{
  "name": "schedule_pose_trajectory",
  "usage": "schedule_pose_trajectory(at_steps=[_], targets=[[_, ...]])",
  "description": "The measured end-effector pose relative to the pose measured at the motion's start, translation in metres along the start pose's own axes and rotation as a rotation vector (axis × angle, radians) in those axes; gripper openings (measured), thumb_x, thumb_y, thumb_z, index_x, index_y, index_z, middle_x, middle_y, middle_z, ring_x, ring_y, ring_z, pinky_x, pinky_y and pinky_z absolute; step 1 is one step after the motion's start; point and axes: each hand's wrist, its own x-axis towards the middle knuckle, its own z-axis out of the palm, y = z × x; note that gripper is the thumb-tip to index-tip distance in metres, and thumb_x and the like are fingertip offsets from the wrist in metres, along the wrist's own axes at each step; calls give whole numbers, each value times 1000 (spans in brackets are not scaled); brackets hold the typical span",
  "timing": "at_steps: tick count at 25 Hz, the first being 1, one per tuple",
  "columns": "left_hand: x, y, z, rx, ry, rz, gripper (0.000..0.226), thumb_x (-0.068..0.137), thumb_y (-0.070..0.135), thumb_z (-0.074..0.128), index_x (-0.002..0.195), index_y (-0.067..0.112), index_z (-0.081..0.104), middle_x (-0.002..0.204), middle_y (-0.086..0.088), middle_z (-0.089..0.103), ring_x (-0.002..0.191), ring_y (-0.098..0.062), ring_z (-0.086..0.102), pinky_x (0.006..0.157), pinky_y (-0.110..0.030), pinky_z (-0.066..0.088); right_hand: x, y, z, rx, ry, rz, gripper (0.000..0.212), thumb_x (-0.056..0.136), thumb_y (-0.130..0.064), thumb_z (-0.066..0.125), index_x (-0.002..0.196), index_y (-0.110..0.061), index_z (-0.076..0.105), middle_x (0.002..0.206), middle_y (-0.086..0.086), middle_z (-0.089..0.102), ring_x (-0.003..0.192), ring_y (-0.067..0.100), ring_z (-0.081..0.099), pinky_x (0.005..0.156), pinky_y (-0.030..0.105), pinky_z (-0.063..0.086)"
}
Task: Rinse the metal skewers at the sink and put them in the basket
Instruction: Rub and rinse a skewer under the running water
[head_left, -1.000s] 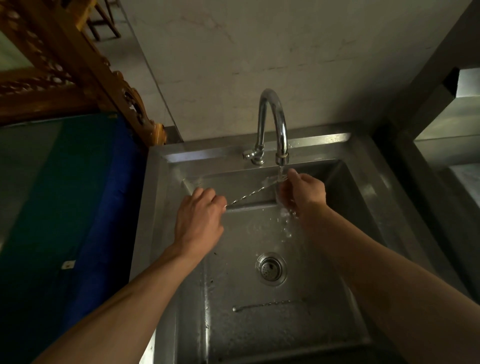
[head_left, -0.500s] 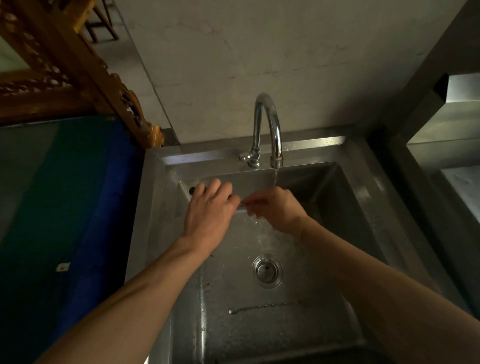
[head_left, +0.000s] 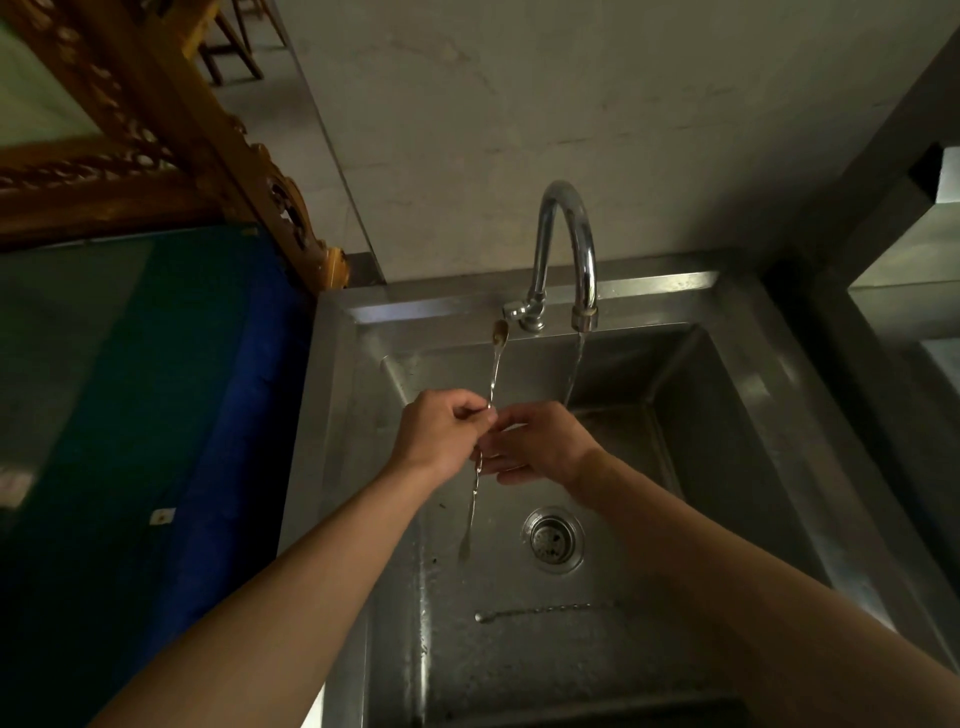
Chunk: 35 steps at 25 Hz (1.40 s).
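Observation:
Over the steel sink (head_left: 737, 415) my left hand (head_left: 441, 436) pinches a thin twisted metal skewer (head_left: 496, 366) near its middle. The skewer stands nearly upright, its looped handle end up by the tap base and its tip pointing down toward the basin floor. My right hand (head_left: 540, 447) is beside the left, fingertips touching the skewer at the same spot. Both hands are left of the water stream (head_left: 574, 369) running from the curved tap (head_left: 563, 249). A second skewer (head_left: 545, 609) lies flat on the basin floor in front of the drain (head_left: 553, 539). No basket is in view.
A blue and green cloth-covered surface (head_left: 156, 389) borders the sink on the left, with a carved wooden frame (head_left: 208, 156) above it. A plain wall rises behind the tap. Steel surfaces (head_left: 909, 291) stand at the right.
The skewer has swung from lying across under the stream to nearly upright. Both hands have come together left of the stream, the right one having left the water.

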Motion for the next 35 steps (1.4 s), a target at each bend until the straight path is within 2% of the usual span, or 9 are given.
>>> schedule_pose_trajectory(at_steps=[3, 5, 7, 10, 14, 18, 22, 30, 35], targets=[[-2, 1, -2, 103, 45, -13, 18, 82, 23, 67, 65, 28, 67, 70, 4, 71, 71, -16, 66, 71, -32, 52, 0, -4, -1, -88, -15, 23, 16, 91, -17, 64, 102, -6, 70, 79, 3, 74, 68, 12, 71, 63, 24, 55], [-2, 2, -7, 214, 64, -28, 19, 84, 27, 63, 65, 29, 64, 70, 6, 71, 74, -18, 66, 70, -34, 54, 1, -7, -3, -108, 59, 24, 14, 90, -19, 65, 98, -10, 72, 84, 7, 74, 70, 15, 71, 64, 25, 53], [-4, 2, -10, 271, 31, -45, 15, 85, 28, 61, 70, 28, 66, 72, 7, 72, 76, -17, 67, 73, -35, 54, 1, -9, -7, 26, 182, -13, 16, 89, -18, 66, 103, -12, 71, 90, 6, 74, 71, 14, 70, 63, 25, 54], [-8, 3, -14, 334, -30, -32, 11, 86, 28, 60, 79, 26, 68, 77, 4, 72, 81, -20, 67, 75, -38, 55, -1, -11, -16, 372, 274, -37, 18, 87, -18, 69, 104, -16, 70, 98, 2, 76, 84, 14, 72, 71, 28, 56], [-12, 1, -13, 381, -60, -13, 10, 87, 28, 59, 83, 25, 68, 80, 3, 72, 85, -21, 67, 78, -39, 55, -3, -6, -22, 472, 278, 6, 11, 84, -14, 71, 95, -16, 72, 92, 0, 77, 84, 12, 72, 80, 31, 52], [-13, 4, -10, 427, -61, 28, 11, 87, 30, 59, 82, 25, 67, 81, 2, 72, 84, -23, 66, 76, -38, 55, -3, -4, -26, 522, 288, 30, 21, 81, -14, 73, 102, -12, 70, 89, 1, 76, 82, 12, 72, 74, 30, 51], [-11, 15, 0, 524, -37, 117, 10, 86, 32, 59, 83, 26, 67, 83, 1, 73, 85, -26, 66, 74, -35, 52, 0, -1, -37, 510, 371, 51, 22, 79, -22, 77, 98, -14, 71, 84, -1, 77, 81, 13, 73, 71, 32, 52], [-8, 32, 21, 606, -4, 203, 8, 86, 30, 62, 83, 26, 67, 84, -2, 73, 86, -27, 66, 68, -31, 42, 5, 0, -56, 436, 509, 35, 22, 73, -27, 82, 89, -15, 71, 71, -2, 76, 62, 9, 71, 55, 26, 51], [-6, 35, 24, 621, -5, 206, 6, 85, 29, 63, 83, 26, 68, 83, 0, 73, 84, -26, 66, 65, -28, 40, 8, 1, -58, 443, 550, 27, 16, 79, -30, 77, 83, -16, 69, 58, -7, 71, 50, 4, 66, 52, 24, 51]])
